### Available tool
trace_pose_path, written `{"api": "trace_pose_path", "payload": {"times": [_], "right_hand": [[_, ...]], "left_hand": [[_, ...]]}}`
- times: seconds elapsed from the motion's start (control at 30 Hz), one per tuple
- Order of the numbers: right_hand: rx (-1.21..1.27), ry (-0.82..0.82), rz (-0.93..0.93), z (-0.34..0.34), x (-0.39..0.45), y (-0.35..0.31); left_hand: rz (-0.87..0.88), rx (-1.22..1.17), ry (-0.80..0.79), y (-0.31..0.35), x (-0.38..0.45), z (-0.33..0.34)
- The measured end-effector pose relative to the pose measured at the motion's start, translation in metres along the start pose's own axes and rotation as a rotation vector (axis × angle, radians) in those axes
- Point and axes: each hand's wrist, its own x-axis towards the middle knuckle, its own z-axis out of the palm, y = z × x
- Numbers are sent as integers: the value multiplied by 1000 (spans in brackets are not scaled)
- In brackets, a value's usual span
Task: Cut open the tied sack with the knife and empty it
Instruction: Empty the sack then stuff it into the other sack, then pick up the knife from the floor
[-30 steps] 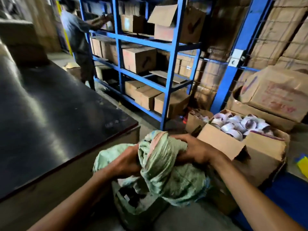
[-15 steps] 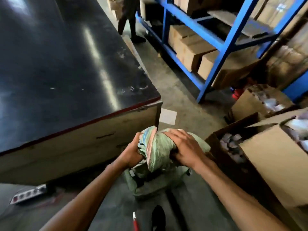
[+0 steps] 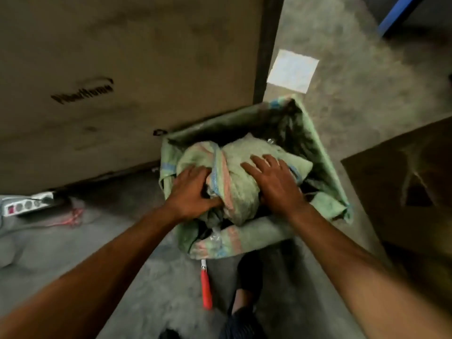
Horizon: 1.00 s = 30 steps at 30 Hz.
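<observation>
A crumpled green woven sack (image 3: 241, 189) with pink and blue stripes sits bunched inside a larger open green sack (image 3: 320, 152) on the floor. My left hand (image 3: 193, 193) clutches the bundle's left side, fingers curled into the cloth. Pressing flat on its right side is my right hand (image 3: 274, 179), fingers spread. A red-handled knife (image 3: 206, 287) lies on the floor just below the open sack, touched by neither hand.
A big wooden table side (image 3: 122, 81) stands right behind the sack. A cardboard box (image 3: 403, 187) is at the right. A white power strip (image 3: 27, 205) and a red cord lie at the left. My foot (image 3: 247, 277) is beside the knife. A white paper (image 3: 292, 70) lies beyond.
My view has tilted down from the shelves to the floor. Both hands have lowered the bundled sack from chest height down into the open sack; the right hand flattened out.
</observation>
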Motion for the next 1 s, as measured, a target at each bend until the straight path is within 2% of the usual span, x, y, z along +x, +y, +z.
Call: {"api": "trace_pose_path", "payload": {"times": [0.03,0.1,0.17,0.23,0.3,0.33,0.47,0.6,0.83,1.0], "right_hand": [[-3,-35,5,20,8,3],[-33,-164,5,53,21,8],[-87,-308,-19,68,28,11],[-79,-415,-4,70,28,8],[-59,-490,47,56,24,-4],[-48,-469,68,43,20,-15],[120,-3,118,-7,-11,-83],[219,153,61,-10,-52,-182],[232,91,36,80,-111,-294],[152,-100,182,174,-135,-309]], "left_hand": [[19,262,43,-8,7,13],[72,568,39,-19,18,35],[124,755,-32,-21,21,50],[132,827,-79,-23,19,55],[120,723,-62,-23,9,49],[137,655,-40,-24,-1,40],[258,340,133,-39,-63,-1],[195,206,299,-80,-146,-20],[28,253,204,-191,-253,18],[-87,200,105,-258,-285,88]]}}
